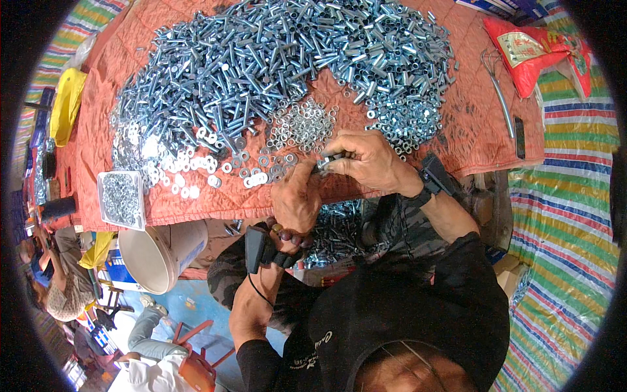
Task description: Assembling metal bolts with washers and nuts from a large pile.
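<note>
My left hand (pixel 297 199) and my right hand (pixel 369 160) meet over the near edge of the orange cloth. Both are closed at the fingertips around a small metal fastener (pixel 324 161), mostly covered by the fingers, so its exact kind does not show. Just beyond them lies a patch of small ring washers (pixel 304 124). Flat washers (pixel 196 163) are scattered to the left of my left hand. Hex nuts (pixel 415 117) are heaped beyond my right hand. Farther back are a big pile of bolts (pixel 222 72) and a pile of metal sleeves (pixel 385 49).
A clear square tub (pixel 121 200) of small metal parts stands at the cloth's left edge, above a white bucket (pixel 147 261). A metal rod tool (pixel 503 98) and red bag (pixel 529 55) lie right. Dark bolts (pixel 336 228) fill a container below my hands. Other people sit lower left.
</note>
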The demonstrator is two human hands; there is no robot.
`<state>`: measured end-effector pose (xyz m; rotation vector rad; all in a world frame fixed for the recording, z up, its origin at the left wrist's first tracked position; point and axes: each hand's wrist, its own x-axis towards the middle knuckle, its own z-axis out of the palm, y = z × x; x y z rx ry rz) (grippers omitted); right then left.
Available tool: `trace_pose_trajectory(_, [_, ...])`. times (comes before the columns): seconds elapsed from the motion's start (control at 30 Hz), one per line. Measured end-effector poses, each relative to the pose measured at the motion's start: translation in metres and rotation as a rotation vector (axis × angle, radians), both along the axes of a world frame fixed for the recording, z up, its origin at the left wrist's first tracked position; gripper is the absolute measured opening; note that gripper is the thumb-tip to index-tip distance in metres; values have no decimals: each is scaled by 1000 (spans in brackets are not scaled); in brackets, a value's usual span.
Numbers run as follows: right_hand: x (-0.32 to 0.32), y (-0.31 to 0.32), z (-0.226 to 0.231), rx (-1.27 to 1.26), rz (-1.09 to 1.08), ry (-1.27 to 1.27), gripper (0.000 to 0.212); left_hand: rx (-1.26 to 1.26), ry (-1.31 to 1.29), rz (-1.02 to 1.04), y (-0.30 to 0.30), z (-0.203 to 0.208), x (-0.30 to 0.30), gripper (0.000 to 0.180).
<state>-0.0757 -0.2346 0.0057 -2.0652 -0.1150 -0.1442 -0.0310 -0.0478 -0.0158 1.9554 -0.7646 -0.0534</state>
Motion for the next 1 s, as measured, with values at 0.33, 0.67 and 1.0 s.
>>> trace_pose_trajectory(0.33, [3,-12,2,11,229,-121,23,102,313,-96,2,17,4,13])
trace_pose_trajectory(0.67, [-4,8,-8,-155,-34,-87,24,140,49,-48,3,1,-1,18])
trace_pose_trajectory(1.0, [-2,4,8,-84,-127,117,38,58,109,4,3,2,1,21])
